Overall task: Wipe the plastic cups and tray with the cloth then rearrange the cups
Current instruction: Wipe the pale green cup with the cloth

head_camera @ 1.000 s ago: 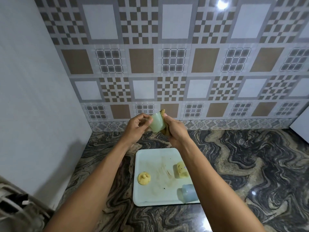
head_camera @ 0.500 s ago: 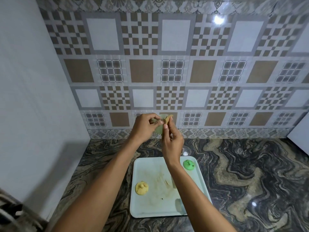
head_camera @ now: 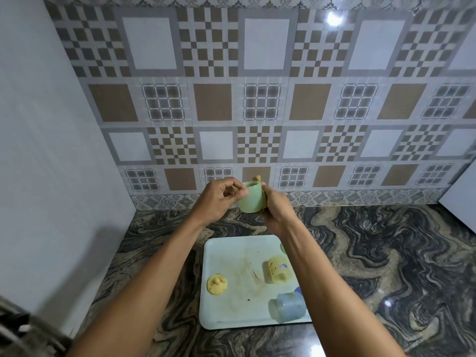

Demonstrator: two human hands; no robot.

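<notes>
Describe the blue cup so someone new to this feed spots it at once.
Find the pale tray on the dark marbled counter. At the tray's near right corner is the blue cup. It is the only translucent blue one there: the yellow cup just behind it and the second yellow cup at the tray's left edge differ in colour.

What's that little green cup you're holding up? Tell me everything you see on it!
The pale green cup is small, smooth and slightly see-through, like plastic. It is held in the air above the counter, beyond the tray, roughly upright. The left hand holds its left side, thumb pressed on it. The right hand presses a tan cloth against its right side; some cloth pokes up behind the rim.
</notes>
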